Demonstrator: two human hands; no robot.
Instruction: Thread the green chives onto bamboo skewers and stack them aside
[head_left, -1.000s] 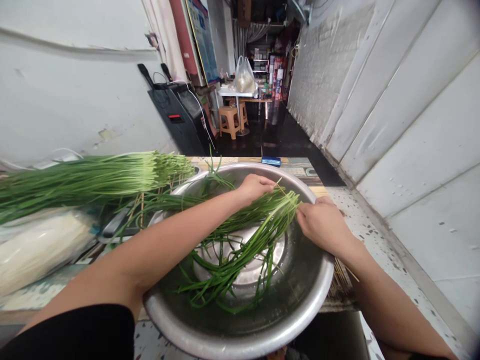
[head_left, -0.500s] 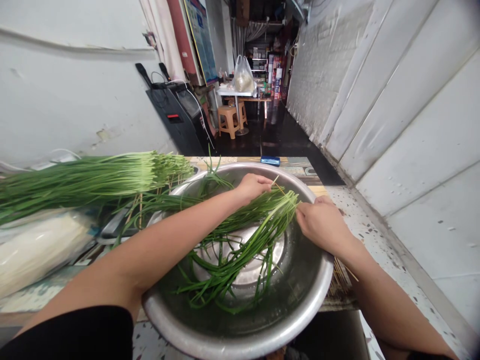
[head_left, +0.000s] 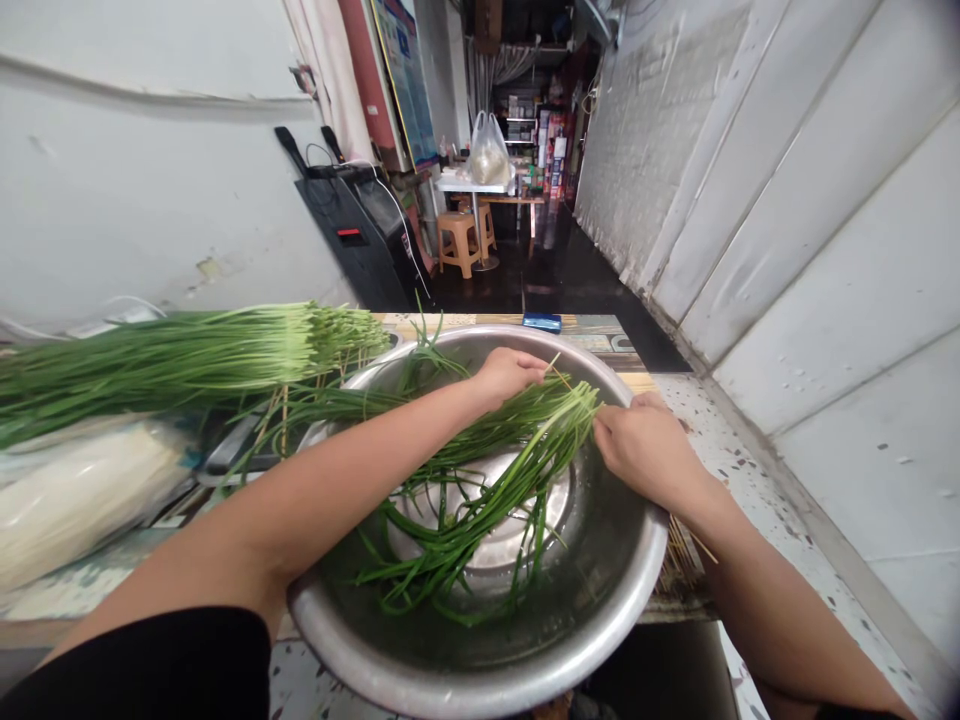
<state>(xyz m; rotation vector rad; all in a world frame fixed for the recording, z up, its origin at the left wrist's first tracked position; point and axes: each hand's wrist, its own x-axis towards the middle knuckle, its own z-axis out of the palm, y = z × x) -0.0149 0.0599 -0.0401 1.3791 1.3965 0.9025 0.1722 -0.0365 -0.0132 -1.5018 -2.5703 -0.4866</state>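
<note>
A loose bunch of garlic chives (head_left: 487, 520) lies in a large steel basin (head_left: 330, 640), with the pale stem ends toward the right. My left hand (head_left: 514, 375) reaches over the bunch and pinches a single chive stalk (head_left: 553, 362) between thumb and finger. A thin bamboo skewer (head_left: 562, 380) shows among the stem ends, between my two hands. At the basin's right rim, my right hand (head_left: 649, 445) is closed beside the pale ends, apparently on the skewer's other end, which its fingers mostly hide.
To the left lies a thick pile of chives (head_left: 187, 350) with skewers near its stem ends. A plastic-wrapped white pack (head_left: 90, 490) sits in front of it. Loose bamboo skewers (head_left: 679, 550) lie beneath my right wrist. A blue object (head_left: 541, 322) rests beyond the basin.
</note>
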